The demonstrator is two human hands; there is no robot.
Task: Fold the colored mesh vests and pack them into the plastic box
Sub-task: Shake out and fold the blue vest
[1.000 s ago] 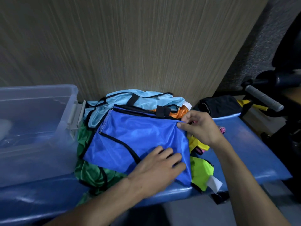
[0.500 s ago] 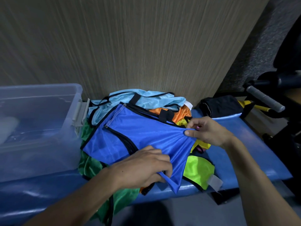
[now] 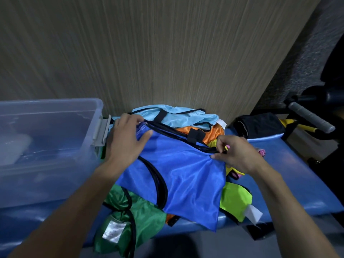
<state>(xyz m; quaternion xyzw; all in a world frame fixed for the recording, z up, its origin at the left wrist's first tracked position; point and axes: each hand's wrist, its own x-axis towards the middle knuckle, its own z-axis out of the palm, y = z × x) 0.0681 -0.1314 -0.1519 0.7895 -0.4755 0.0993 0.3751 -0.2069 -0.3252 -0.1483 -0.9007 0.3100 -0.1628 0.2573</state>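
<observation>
Right grip: right hand [image 3: 237, 154] pinches the far right corner of the blue vest [image 3: 178, 170] between thumb and fingertips.
Left grip: left hand [image 3: 125, 140] holds the vest's far left corner, thumb on top of the cloth, fingers over its far edge.
Blue vest: spread flat on top of the heap, not yet folded down; near corner hangs over the counter [image 3: 297, 183] edge.
Heap below: green vest [image 3: 134, 216], yellow vest [image 3: 235, 202], orange vest [image 3: 214, 134], light blue vest [image 3: 183, 116], all loose and unfolded.
Plastic box [image 3: 48, 146]: open, just left of the heap; whether it holds any coloured vest cannot be told.
Progress: judged early; most folding and packing remain.
Edges: wall [image 3: 167, 53] close behind; green and yellow vests overhang the front.
Open room: bare counter to the right, as far as a black bundle [image 3: 260, 125].
</observation>
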